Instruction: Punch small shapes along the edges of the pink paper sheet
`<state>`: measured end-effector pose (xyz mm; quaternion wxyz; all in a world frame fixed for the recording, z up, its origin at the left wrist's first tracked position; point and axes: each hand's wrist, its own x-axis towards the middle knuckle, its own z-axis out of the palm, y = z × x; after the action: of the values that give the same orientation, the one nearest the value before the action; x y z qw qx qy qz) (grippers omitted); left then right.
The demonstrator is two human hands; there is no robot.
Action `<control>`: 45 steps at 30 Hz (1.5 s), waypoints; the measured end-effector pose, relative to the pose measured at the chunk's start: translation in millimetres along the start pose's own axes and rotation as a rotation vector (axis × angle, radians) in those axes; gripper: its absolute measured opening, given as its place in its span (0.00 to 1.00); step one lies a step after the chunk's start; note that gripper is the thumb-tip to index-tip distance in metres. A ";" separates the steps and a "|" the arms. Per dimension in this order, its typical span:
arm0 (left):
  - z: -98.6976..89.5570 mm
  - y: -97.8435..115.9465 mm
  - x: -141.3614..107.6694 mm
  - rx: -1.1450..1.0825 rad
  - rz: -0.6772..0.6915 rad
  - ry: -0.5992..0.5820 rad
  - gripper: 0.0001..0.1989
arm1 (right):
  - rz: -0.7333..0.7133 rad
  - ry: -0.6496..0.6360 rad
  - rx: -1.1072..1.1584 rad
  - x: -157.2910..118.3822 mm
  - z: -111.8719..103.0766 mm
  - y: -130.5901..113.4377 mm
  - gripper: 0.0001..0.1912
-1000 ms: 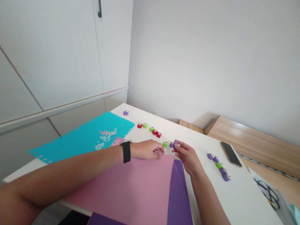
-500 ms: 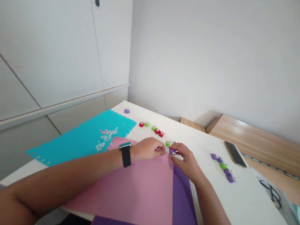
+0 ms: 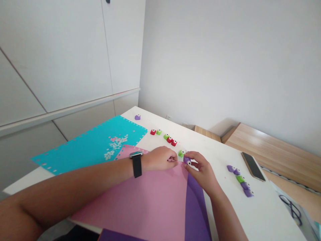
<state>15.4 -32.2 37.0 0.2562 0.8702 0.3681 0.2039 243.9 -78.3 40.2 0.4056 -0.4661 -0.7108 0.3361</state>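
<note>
My left hand, with a black-strapped watch on its wrist, is closed at the far edge of a pink paper sheet and pinches it. My right hand grips a small purple craft punch between thumb and fingers, at the sheet's far right corner. Whether the paper's edge sits inside the punch's slot cannot be made out. Just beyond these fingers stands a green craft punch. Beneath the pink sheet lies a purple sheet. Punched holes line the pink sheet's far left edge.
A blue sheet with holes along its edges bears small paper cutouts. Red punches and green ones stand along the far side; a lone purple punch is farther back. Several punches and a phone lie right.
My right hand has shifted slightly, and the purple punch in its fingers has turned and moved a little up and right. My left hand stays at the pink sheet's edge.
</note>
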 end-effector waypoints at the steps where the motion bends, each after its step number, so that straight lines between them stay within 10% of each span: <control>1: -0.6 1.0 0.0 -0.009 -0.002 -0.004 0.10 | -0.001 -0.001 -0.004 0.0 -0.3 0.2 0.13; 21: -0.2 0.7 -0.4 -0.035 0.031 0.026 0.09 | -0.001 -0.073 -0.010 -1.2 4.9 5.8 0.14; 45: 4.9 -5.3 0.5 -0.035 0.036 0.044 0.14 | 0.438 -0.184 0.603 1.8 -1.9 19.7 0.23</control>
<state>15.4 -30.0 30.1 0.2594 0.8674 0.3545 0.2338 252.9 -69.7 24.6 0.3774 -0.4346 -0.4970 0.6493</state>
